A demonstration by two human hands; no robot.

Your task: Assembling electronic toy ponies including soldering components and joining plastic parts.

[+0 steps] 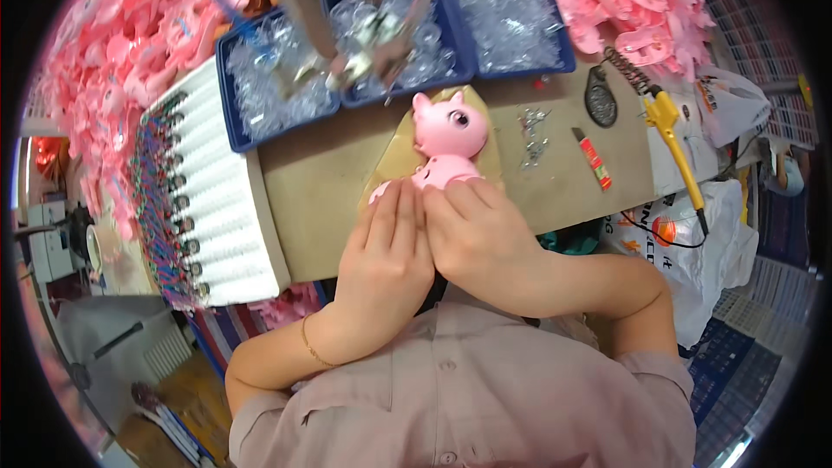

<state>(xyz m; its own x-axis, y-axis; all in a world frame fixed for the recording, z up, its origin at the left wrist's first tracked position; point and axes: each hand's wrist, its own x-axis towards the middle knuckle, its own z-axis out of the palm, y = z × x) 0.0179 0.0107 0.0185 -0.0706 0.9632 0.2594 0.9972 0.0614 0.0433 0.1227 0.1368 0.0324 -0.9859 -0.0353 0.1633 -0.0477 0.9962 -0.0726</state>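
A pink plastic toy animal (pixel 452 126) with a big round head and a dark painted eye lies on a tan board (pixel 492 113) in front of me. My left hand (pixel 387 243) and my right hand (pixel 475 225) meet side by side over its lower body, fingers together and pressed on it. The fingers cover the toy's lower end, so that part is hidden. To the right of the toy lie some small silvery metal pieces (pixel 534 134) and a red-handled tool (pixel 594 160) with a dark tip.
Blue trays (pixel 472 69) of clear plastic parts stand at the back. At left is a white tray (pixel 234 208) with coloured wires (pixel 165 199). A yellow soldering iron (pixel 666 117) rests at right. Pink plastic shells (pixel 130 52) pile up on both sides. Blurred equipment (pixel 303 0) hangs overhead.
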